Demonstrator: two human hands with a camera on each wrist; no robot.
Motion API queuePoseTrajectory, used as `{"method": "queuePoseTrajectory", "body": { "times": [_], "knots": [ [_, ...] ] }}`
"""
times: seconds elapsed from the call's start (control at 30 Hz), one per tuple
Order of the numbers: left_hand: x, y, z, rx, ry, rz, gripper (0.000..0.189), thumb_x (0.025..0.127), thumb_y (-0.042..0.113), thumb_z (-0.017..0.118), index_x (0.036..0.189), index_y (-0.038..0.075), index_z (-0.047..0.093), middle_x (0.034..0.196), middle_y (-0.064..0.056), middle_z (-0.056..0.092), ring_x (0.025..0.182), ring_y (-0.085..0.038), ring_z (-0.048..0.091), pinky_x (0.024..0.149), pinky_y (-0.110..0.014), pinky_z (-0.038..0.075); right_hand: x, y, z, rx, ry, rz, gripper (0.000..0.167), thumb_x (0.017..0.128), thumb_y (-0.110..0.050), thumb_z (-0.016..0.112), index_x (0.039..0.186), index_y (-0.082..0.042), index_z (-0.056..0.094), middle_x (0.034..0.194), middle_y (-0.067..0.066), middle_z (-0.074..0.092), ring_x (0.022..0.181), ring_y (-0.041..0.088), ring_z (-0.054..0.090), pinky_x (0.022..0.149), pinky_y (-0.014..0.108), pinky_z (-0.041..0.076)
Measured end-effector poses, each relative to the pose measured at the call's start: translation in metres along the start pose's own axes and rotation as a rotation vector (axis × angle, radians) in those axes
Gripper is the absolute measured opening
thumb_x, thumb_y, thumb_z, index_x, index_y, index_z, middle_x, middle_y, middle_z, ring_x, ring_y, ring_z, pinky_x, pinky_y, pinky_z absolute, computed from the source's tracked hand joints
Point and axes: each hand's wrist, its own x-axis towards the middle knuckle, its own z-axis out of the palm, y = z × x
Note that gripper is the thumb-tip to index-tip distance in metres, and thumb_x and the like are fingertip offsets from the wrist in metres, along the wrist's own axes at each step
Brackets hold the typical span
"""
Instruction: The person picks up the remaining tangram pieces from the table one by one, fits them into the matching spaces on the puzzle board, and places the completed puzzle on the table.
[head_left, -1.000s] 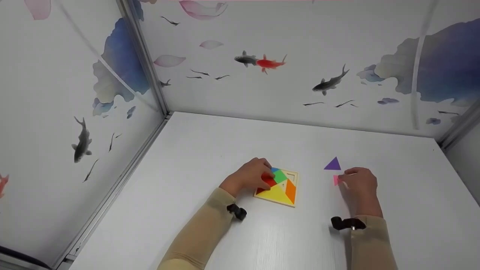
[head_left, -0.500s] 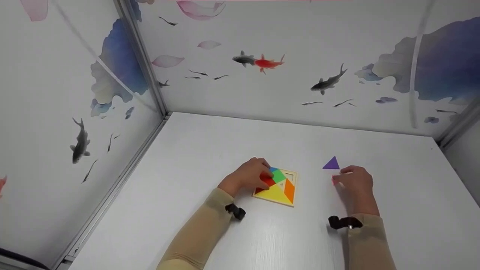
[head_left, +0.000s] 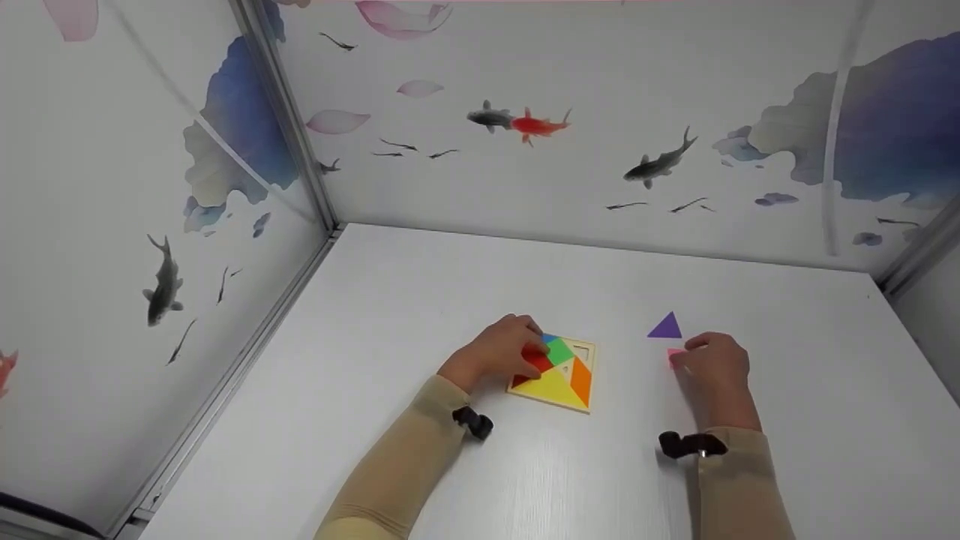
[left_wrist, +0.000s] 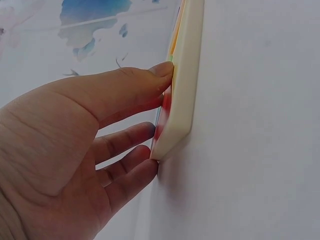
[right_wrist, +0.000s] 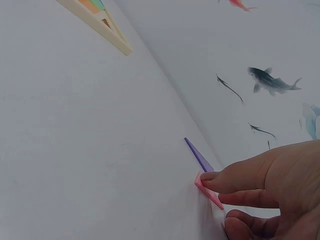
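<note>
In the head view, a square wooden tangram board (left_wrist: 186, 85) lies on the table. It bears a red piece (head_left: 541, 364), a green square (head_left: 559, 351), a large yellow triangle (head_left: 551, 388) and an orange parallelogram (head_left: 580, 382). Two triangular recesses in it show bare wood. My left hand (head_left: 501, 349) spreads over its left side, thumb and fingertips touching the top face and covering part of the red piece. Right of the board, my right hand (head_left: 718, 364) pinches a small pink piece (right_wrist: 209, 192) between thumb and index finger, which partly hide it.
A purple triangle (head_left: 666, 327) lies flat just beyond the pink piece. The white table (head_left: 420, 285) meets a back wall (head_left: 555, 187) and a left wall (head_left: 82, 225), both printed with fish. A dark camera strap (head_left: 694, 445) is on the right wrist, another camera (head_left: 474, 424) on the left.
My right hand has shifted slightly left over the pink piece, its fingers changing position on it. My left hand and the board stay where they were.
</note>
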Motion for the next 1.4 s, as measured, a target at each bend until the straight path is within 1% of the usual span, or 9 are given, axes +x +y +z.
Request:
{"method": "queuePoseTrajectory", "body": {
  "times": [0.3,0.5,0.63,0.73,0.87,0.93,1.1,1.23,1.4],
  "knots": [
    [-0.0018,0.0035,0.0011,-0.008,0.019,-0.033,0.034,0.093,0.035,0.083,0.126,0.027,0.079,0.140,0.003,0.060,0.128,-0.018,0.052,0.111,-0.034,0.052,-0.0023,-0.0029,0.0006,0.002,0.006,0.031,0.040,0.098,-0.019,0.068,0.130,0.005,0.064,0.132,0.031,0.062,0.116,0.044,0.057,0.105,0.059,0.052],
    [-0.0024,0.0031,0.0028,-0.020,0.035,-0.048,0.034,0.092,0.034,0.084,0.125,0.028,0.080,0.138,0.005,0.061,0.127,-0.017,0.052,0.109,-0.035,0.053,-0.0038,-0.0040,0.0009,0.026,-0.024,0.065,0.048,0.099,-0.025,0.070,0.136,0.003,0.060,0.135,0.029,0.059,0.117,0.043,0.056,0.102,0.057,0.054],
    [-0.0017,0.0018,0.0031,-0.023,0.038,-0.043,0.034,0.092,0.034,0.084,0.125,0.028,0.080,0.138,0.005,0.061,0.127,-0.017,0.052,0.109,-0.035,0.054,-0.0022,-0.0043,0.0006,0.027,-0.038,0.075,0.049,0.099,-0.024,0.071,0.138,0.002,0.058,0.136,0.029,0.058,0.117,0.043,0.056,0.101,0.056,0.055],
    [-0.0003,0.0006,0.0033,-0.007,0.038,-0.026,0.035,0.092,0.035,0.083,0.126,0.027,0.080,0.138,0.004,0.061,0.127,-0.017,0.052,0.110,-0.034,0.052,0.0005,-0.0020,-0.0004,-0.032,-0.021,0.013,0.047,0.097,-0.023,0.073,0.132,0.006,0.062,0.131,0.031,0.062,0.115,0.045,0.058,0.100,0.057,0.054],
    [0.0014,-0.0005,0.0041,0.020,0.032,-0.007,0.036,0.093,0.036,0.081,0.127,0.025,0.080,0.139,0.003,0.062,0.128,-0.018,0.053,0.111,-0.033,0.050,0.0024,0.0000,-0.0026,-0.091,0.001,-0.050,0.044,0.094,-0.021,0.074,0.124,0.010,0.067,0.125,0.033,0.066,0.113,0.045,0.060,0.099,0.057,0.053],
    [0.0017,-0.0006,0.0044,0.020,0.029,-0.009,0.036,0.093,0.036,0.082,0.127,0.026,0.079,0.139,0.003,0.062,0.128,-0.017,0.053,0.110,-0.033,0.050,0.0020,-0.0004,-0.0038,-0.073,-0.020,-0.023,0.045,0.095,-0.023,0.074,0.126,0.008,0.065,0.127,0.031,0.065,0.113,0.044,0.059,0.099,0.057,0.053],
    [0.0024,0.0001,0.0036,0.009,0.030,-0.024,0.036,0.092,0.036,0.083,0.127,0.027,0.080,0.138,0.004,0.062,0.128,-0.017,0.052,0.110,-0.032,0.050,0.0005,-0.0017,-0.0066,-0.059,-0.072,0.009,0.048,0.096,-0.024,0.074,0.132,0.006,0.063,0.133,0.031,0.061,0.117,0.044,0.057,0.102,0.058,0.053],
    [0.0031,0.0011,0.0028,0.006,0.027,-0.024,0.036,0.092,0.036,0.083,0.127,0.027,0.080,0.138,0.004,0.062,0.128,-0.017,0.052,0.111,-0.033,0.050,0.0012,-0.0011,-0.0067,-0.079,-0.063,0.000,0.047,0.095,-0.022,0.075,0.130,0.007,0.064,0.133,0.033,0.062,0.117,0.046,0.056,0.103,0.059,0.052],
    [0.0033,0.0012,0.0033,0.010,0.028,-0.030,0.036,0.093,0.036,0.083,0.127,0.027,0.080,0.138,0.004,0.062,0.128,-0.017,0.053,0.112,-0.034,0.050,0.0033,0.0008,-0.0056,-0.074,-0.056,-0.010,0.048,0.095,-0.021,0.076,0.130,0.009,0.064,0.134,0.034,0.061,0.118,0.046,0.056,0.106,0.059,0.051]
  ]
}}
